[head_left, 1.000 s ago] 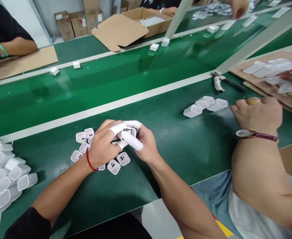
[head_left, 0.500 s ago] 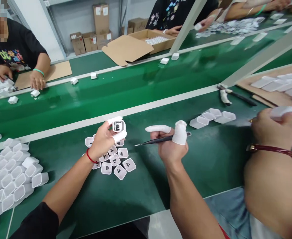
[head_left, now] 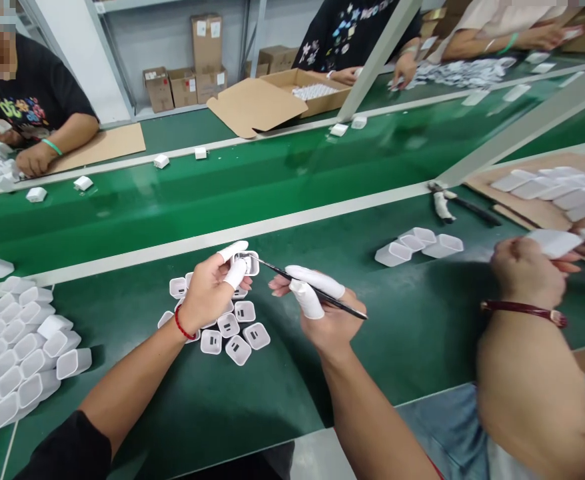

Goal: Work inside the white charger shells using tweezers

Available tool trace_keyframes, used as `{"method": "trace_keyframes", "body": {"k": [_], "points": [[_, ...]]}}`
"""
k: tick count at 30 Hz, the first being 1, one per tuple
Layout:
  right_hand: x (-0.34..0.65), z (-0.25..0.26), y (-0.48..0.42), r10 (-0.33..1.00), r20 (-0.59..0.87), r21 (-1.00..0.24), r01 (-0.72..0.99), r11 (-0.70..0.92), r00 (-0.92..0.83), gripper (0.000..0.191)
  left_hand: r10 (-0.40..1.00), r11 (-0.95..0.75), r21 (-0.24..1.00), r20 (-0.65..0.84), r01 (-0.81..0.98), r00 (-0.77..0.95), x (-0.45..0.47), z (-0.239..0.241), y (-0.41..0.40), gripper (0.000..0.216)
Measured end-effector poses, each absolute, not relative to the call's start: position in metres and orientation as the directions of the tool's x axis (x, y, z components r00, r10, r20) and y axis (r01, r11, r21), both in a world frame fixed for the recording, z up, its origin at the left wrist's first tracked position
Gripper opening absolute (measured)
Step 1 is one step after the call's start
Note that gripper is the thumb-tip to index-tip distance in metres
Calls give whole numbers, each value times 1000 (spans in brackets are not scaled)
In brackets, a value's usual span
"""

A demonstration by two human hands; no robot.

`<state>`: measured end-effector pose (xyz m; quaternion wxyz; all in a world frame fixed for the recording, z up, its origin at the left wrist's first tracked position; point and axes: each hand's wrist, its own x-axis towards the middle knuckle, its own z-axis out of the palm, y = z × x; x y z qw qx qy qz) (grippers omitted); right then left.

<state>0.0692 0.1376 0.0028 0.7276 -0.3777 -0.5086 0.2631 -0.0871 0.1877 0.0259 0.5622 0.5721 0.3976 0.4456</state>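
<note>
On the green work table [head_left: 412, 333], the left hand [head_left: 207, 293] pinches one small white shell [head_left: 245, 262] while the right hand [head_left: 330, 313] grips thin tweezers [head_left: 312, 291] poking into it, with finished-looking ones at 6 o'clock [head_left: 230, 330] and many empty shells at 9 o'clock [head_left: 17, 353] left (no writing is clear enough to read).

Small white square charger shell [head_left: 247, 263], open face up, pinched between capped fingertips of left hand [head_left: 211, 293]. Slim dark tweezers [head_left: 312, 289], gripped in right hand [head_left: 325, 313], angled leftward with tip touching the shell's opening.
</note>
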Motion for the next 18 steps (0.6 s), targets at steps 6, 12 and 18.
{"method": "trace_keyframes", "body": {"k": [6, 12, 18], "points": [[70, 0, 139, 759, 531, -830, 49, 556, 377, 13, 947, -39, 998, 54, -51, 317, -86, 28, 186, 30], [70, 0, 138, 785, 527, -837, 36, 546, 327, 13, 941, -27, 997, 48, -68, 335, -85, 27, 184, 31], [72, -2, 139, 785, 514, -840, 19, 542, 346, 12, 961, -103, 995, 99, 2, 260, -88, 18, 188, 29]]}}
